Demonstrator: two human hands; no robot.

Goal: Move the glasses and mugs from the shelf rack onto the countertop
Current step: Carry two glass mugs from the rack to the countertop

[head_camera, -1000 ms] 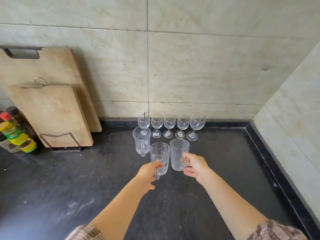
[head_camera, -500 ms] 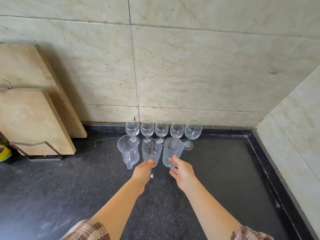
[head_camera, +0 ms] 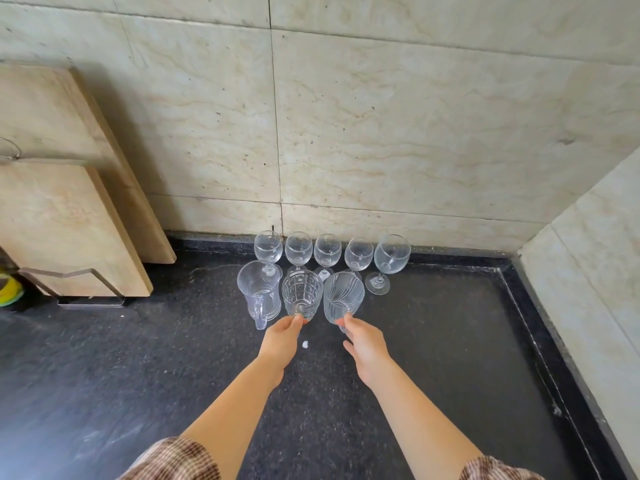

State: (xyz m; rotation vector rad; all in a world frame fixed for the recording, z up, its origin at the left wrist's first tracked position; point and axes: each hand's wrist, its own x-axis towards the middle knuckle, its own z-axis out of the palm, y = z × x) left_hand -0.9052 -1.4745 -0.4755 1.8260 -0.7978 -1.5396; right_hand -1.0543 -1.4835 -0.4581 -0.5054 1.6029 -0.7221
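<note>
Several clear wine glasses (head_camera: 327, 250) stand in a row against the wall on the dark countertop (head_camera: 450, 341). In front of them stand three clear mugs side by side: a plain mug (head_camera: 259, 291) at the left, a diamond-cut mug (head_camera: 302, 295) in the middle, a ribbed mug (head_camera: 343, 296) at the right. My left hand (head_camera: 281, 337) pinches the handle at the base of the diamond-cut mug. My right hand (head_camera: 363, 342) holds the ribbed mug's handle. Both mugs rest on the counter.
Two wooden cutting boards (head_camera: 69, 202) lean on the wall at the left in a wire stand (head_camera: 86, 299). A yellow-green bottle (head_camera: 8, 289) peeks in at the left edge. A small white crumb (head_camera: 305, 344) lies between my hands. Tiled walls close the back and right.
Both hands carried the two mugs away from me and set them down in line with the plain mug, just in front of the wine glasses. The camera view shifted.
</note>
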